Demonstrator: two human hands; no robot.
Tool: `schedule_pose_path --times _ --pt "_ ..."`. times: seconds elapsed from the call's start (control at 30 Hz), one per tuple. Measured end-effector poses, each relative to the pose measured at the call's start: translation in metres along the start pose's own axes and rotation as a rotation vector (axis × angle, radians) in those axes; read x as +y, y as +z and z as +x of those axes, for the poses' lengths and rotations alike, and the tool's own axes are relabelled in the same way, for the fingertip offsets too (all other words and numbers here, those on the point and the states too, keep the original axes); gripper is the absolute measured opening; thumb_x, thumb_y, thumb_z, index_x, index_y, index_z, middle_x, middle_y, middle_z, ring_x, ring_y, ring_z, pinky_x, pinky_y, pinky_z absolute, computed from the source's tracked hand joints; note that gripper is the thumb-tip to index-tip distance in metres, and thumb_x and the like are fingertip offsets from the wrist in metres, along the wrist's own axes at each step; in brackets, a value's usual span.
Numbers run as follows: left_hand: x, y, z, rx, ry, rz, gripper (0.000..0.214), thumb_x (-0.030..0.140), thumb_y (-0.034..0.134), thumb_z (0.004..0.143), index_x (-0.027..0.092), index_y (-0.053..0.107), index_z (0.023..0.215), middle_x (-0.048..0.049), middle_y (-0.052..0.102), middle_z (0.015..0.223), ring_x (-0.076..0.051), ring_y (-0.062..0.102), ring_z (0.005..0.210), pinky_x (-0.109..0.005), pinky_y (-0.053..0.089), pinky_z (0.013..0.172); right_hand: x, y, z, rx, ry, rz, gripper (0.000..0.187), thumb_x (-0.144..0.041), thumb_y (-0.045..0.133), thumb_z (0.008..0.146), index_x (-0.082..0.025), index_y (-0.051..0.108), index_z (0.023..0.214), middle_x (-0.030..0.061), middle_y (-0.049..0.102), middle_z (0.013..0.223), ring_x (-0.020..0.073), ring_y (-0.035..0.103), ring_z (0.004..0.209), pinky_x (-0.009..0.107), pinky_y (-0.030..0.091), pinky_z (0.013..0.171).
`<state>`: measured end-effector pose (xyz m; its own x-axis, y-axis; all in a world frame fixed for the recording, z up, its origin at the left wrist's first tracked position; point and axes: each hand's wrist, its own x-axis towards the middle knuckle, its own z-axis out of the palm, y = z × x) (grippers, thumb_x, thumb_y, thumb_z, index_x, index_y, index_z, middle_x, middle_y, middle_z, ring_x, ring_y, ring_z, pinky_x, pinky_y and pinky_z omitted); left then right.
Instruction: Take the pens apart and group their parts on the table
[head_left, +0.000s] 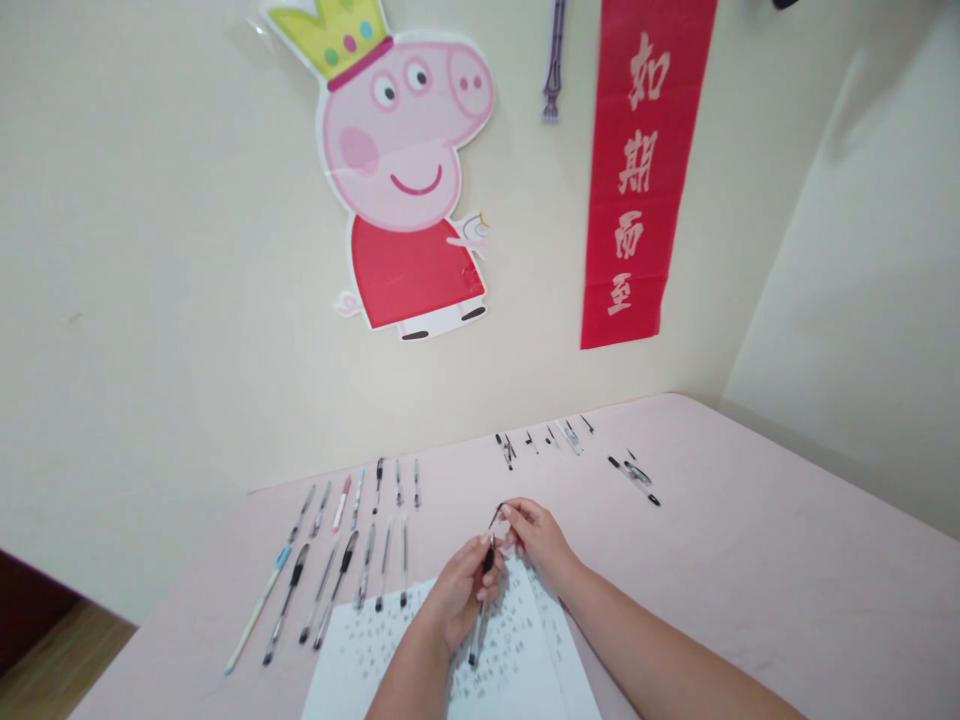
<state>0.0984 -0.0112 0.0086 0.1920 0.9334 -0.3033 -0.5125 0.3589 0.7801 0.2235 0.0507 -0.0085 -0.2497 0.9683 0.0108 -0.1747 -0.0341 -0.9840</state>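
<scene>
My left hand point(463, 590) is closed around a clear-barrelled pen point(477, 637) with a black grip, held tilted above the written sheets of paper point(375, 665). The pen's pointed end faces up and away from me. Close beside it, my right hand point(540, 540) pinches a small thin dark piece point(496, 515) between thumb and fingers, just above the pen's tip. Whether this piece is a cap or another pen part I cannot tell. The two hands nearly meet over the top edge of the paper.
Several pens point(337, 590) lie in two rows on the pink tabletop point(750, 560) at left. Small pen parts point(530, 440) are lined up near the wall, and a black pen point(634, 481) with loose pieces lies to the right. A pig cutout point(420, 265) and red banner point(637, 200) hang on the wall.
</scene>
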Motion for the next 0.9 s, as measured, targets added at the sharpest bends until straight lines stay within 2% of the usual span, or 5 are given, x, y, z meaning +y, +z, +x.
schedule_pose_path --times 0.17,0.3,0.37,0.57,0.9 --pt "-0.004 -0.005 0.004 0.036 -0.006 -0.038 0.019 0.028 0.062 0.078 0.011 0.056 0.077 -0.0003 0.052 0.065 -0.001 0.034 0.042 -0.013 0.022 0.036 0.007 -0.008 0.007 0.065 -0.072 -0.143 0.032 -0.048 0.053 0.077 -0.017 0.058 0.083 -0.0027 0.054 0.053 0.0106 0.045 0.042 0.023 0.035 0.04" --pt "-0.003 -0.005 0.003 0.027 0.009 -0.075 0.015 0.024 0.062 0.077 0.01 0.057 0.077 -0.0007 0.052 0.067 -0.002 0.037 0.045 -0.013 0.025 0.037 0.011 -0.011 0.009 0.11 -0.269 -0.404 0.017 -0.03 0.052 0.077 -0.017 0.062 0.084 0.0032 0.061 0.075 0.0144 0.054 0.06 0.027 0.043 0.057" --pt "-0.001 -0.003 0.002 0.01 0.019 -0.09 0.014 0.023 0.063 0.076 0.011 0.057 0.076 -0.0007 0.052 0.068 -0.002 0.038 0.046 -0.013 0.026 0.038 0.01 -0.012 0.007 0.102 -0.323 -0.552 0.018 -0.022 0.051 0.077 -0.017 0.065 0.088 0.0049 0.062 0.083 0.0156 0.056 0.069 0.028 0.043 0.065" --pt "0.003 -0.002 0.003 0.018 0.064 -0.18 0.011 0.013 0.066 0.071 0.012 0.056 0.077 0.0 0.051 0.069 -0.003 0.042 0.05 -0.012 0.031 0.041 0.003 -0.012 -0.002 0.021 -0.313 -0.829 0.025 -0.013 0.052 0.077 -0.021 0.067 0.095 0.0042 0.061 0.085 0.0154 0.057 0.076 0.025 0.041 0.07" --pt "0.005 0.001 0.002 0.06 0.117 -0.238 0.018 0.005 0.065 0.07 0.014 0.057 0.083 0.0001 0.052 0.073 -0.004 0.048 0.057 -0.011 0.039 0.046 -0.001 -0.016 -0.002 0.067 -0.318 -0.963 0.018 -0.017 0.051 0.081 -0.022 0.068 0.085 0.0052 0.063 0.084 0.0172 0.058 0.079 0.026 0.039 0.07"
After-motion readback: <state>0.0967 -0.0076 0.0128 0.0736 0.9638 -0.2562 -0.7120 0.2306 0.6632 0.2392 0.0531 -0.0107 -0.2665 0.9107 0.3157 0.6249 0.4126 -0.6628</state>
